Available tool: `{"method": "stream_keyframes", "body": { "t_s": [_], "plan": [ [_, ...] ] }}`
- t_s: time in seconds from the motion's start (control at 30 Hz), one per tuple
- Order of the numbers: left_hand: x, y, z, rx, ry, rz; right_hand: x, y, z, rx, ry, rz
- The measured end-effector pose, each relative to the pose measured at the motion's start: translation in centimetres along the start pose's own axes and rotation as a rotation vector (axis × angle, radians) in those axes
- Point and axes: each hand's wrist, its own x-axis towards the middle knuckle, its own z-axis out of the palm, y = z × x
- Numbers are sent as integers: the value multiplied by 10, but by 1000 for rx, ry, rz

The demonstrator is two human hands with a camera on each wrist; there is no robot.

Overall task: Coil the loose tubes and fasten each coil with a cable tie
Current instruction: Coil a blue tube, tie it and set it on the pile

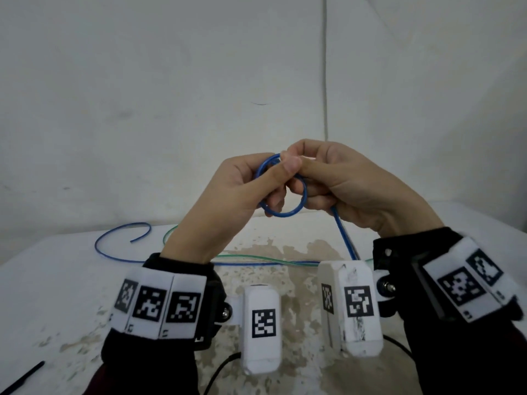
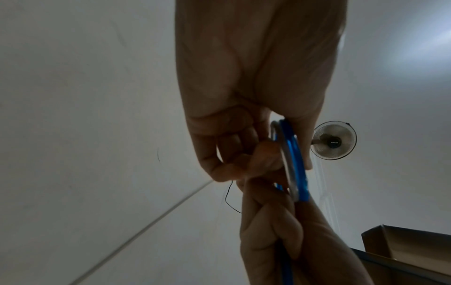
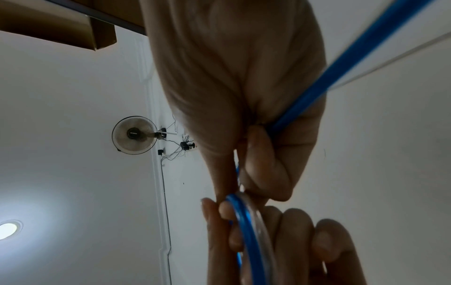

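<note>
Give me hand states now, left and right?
Left hand: closed, pinching the blue tube coil.
Right hand: closed on the same blue tube, feeding it in.

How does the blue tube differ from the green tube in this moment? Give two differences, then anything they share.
The blue tube is partly wound into a small coil held up by the left hand and right hand; the green tube lies uncoiled and untouched on the table. They differ in colour. Both are thin, flexible tubes, and neither shows a cable tie.

Both hands meet above the table, the left hand left of the right hand, with the coil between them. A tube's loose end lies on the table to the far left, and a cable tie lies at the near left edge.
</note>
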Motion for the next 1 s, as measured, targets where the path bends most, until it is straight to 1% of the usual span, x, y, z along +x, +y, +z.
{"method": "stream_keyframes", "body": {
  "t_s": [0.2,0.4,0.57,0.63,0.67,0.73,0.77,0.83,0.87,1.0],
  "plan": [
    [-4,4,-4,52,-106,14,-1,1,-4,-86,-48,27],
    [-9,4,-15,57,-148,-23,-3,1,-1,-100,-172,71],
    [-10,4,-19,126,-178,-64,-8,-6,0,-215,-152,129],
    [-9,4,-20,152,-156,-97,-10,-8,2,-303,-119,109],
    [-8,3,-21,168,-144,-113,-10,-8,3,-385,-82,78],
    [-7,2,-22,176,-110,-128,-11,-9,2,-547,24,-12],
    [-6,2,-23,164,-90,-119,-10,-9,-1,-569,81,-50],
    [-5,2,-23,127,-52,-77,-9,-10,-6,-489,153,-69],
    [-4,3,-22,109,-21,-49,-8,-10,-7,-440,155,-56],
    [0,1,-11,59,192,38,-4,-3,1,-271,27,23]
  ]
}}
